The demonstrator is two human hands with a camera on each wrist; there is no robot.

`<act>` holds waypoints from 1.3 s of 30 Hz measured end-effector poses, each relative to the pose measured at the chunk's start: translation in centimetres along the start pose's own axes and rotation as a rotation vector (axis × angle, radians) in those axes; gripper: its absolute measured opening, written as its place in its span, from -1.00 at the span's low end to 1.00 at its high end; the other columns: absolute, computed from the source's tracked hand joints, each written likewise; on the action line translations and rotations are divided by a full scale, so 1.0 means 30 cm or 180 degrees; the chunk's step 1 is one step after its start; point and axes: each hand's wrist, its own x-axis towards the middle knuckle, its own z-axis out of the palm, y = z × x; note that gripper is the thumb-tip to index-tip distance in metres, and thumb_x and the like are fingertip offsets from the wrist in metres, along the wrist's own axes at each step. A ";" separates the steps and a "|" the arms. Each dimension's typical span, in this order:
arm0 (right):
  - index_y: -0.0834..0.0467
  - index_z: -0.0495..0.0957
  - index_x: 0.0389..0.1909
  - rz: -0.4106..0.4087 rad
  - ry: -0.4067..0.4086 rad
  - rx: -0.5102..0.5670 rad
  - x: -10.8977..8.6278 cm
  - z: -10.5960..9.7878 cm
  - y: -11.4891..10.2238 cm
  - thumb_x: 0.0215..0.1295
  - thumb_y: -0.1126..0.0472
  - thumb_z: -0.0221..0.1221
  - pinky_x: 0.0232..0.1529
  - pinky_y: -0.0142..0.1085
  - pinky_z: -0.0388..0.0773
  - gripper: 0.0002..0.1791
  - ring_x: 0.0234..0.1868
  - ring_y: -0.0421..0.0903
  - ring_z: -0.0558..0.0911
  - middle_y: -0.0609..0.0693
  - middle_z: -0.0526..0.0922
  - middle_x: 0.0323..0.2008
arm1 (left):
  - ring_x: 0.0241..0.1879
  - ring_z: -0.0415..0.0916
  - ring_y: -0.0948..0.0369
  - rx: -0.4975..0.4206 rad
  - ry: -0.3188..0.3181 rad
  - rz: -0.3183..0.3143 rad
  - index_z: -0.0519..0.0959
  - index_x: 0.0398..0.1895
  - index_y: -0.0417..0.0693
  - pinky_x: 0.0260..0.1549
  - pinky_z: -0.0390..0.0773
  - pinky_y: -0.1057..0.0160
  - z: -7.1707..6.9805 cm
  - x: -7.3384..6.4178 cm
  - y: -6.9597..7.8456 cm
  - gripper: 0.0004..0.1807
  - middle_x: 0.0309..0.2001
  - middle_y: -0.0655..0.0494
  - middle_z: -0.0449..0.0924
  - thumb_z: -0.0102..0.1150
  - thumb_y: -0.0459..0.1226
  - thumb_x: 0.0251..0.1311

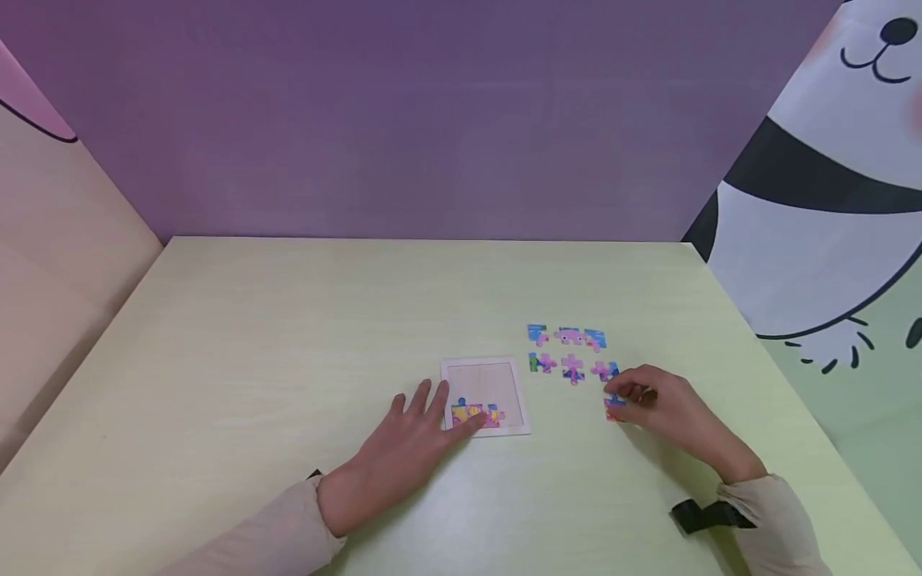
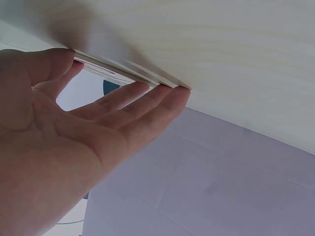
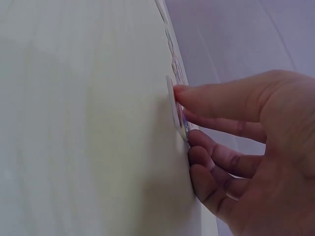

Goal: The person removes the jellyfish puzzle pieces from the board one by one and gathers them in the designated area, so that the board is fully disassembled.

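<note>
A square puzzle tray (image 1: 484, 382) with a pale rim lies at the middle of the table, and joined yellow and pink pieces (image 1: 461, 414) fill part of its bottom row. My left hand (image 1: 399, 448) rests at the tray's left side, fingers spread; its thumb reaches over the lower pieces. In the left wrist view, the fingertips (image 2: 179, 93) touch down along the tray's edge. Right of the tray, my right hand (image 1: 666, 412) pinches a blue and red puzzle piece (image 1: 615, 401) between thumb and fingers. The right wrist view shows this puzzle piece (image 3: 173, 105) tilted up off the table.
Several loose puzzle pieces lie in two rows beyond and right of the tray, among them a pink face piece (image 1: 571, 336) and a pink cross-shaped piece (image 1: 572, 368). A black strap (image 1: 709, 516) hangs at the right sleeve. A purple wall (image 1: 432, 120) borders the table's far edge.
</note>
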 end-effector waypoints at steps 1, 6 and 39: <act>0.09 0.67 -0.17 -0.0020 -0.0001 -0.0010 -0.001 0.000 0.000 0.21 0.21 0.39 -0.23 -0.39 0.57 -0.81 -0.28 -0.22 0.56 -0.10 0.62 -0.29 | 0.16 0.47 -0.24 -0.0005 -0.0001 0.0002 0.43 0.37 0.34 -0.13 0.62 -0.07 0.000 0.000 0.001 -0.31 0.21 -0.31 0.44 0.23 -0.42 0.20; 0.08 0.64 -0.28 -0.0104 0.0037 -0.0107 -0.001 0.000 0.003 0.16 0.32 0.40 -0.24 -0.39 0.60 -0.84 -0.33 -0.24 0.57 -0.13 0.62 -0.34 | 0.16 0.48 -0.22 0.0057 0.0017 0.0008 0.44 0.36 0.34 -0.14 0.62 -0.06 0.003 -0.001 0.003 -0.30 0.20 -0.30 0.45 0.25 -0.42 0.18; 0.14 0.65 -0.25 -0.0735 0.0203 -0.0099 0.065 0.118 -0.185 0.25 0.38 0.31 -0.35 -0.37 0.56 -0.89 -0.34 -0.27 0.53 -0.20 0.61 -0.35 | 0.13 0.52 -0.21 0.0108 0.0012 0.0001 0.45 0.33 0.38 -0.15 0.62 -0.06 0.015 0.010 -0.008 -0.31 0.17 -0.28 0.50 0.28 -0.40 0.16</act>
